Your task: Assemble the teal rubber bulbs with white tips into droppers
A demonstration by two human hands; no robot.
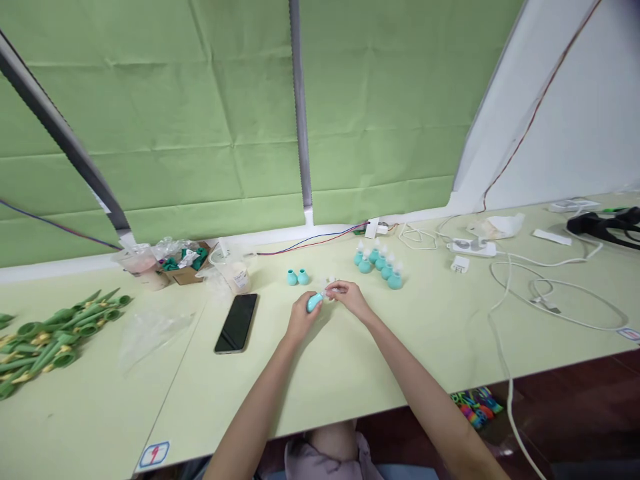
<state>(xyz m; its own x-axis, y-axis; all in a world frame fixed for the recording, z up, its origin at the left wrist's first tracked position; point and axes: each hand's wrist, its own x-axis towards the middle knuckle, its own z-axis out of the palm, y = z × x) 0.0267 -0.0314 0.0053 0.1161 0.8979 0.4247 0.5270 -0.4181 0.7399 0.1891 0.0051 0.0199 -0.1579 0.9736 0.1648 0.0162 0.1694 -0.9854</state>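
In my left hand [299, 317] is a small teal bulb-shaped pot [314, 303], tilted with its neck to the right. The fingertips of my right hand [353, 299] pinch a small whitish piece [325, 293] at that neck; its exact shape is too small to tell. Just behind the hands lie a few tiny white pieces [330, 281]. Two teal pots, a left one [292, 277] and a right one [303, 277], stand upright with open mouths. Further right, several teal pots with white flame-like tips [387, 271] stand grouped together.
A black phone [237, 323] lies left of my hands. Behind it are a plastic cup [239, 277] and a cardboard box [187, 272] of scraps. Green flower-like parts [60, 337] lie far left. At right are a power strip [473, 248] and loose white cables [501, 313].
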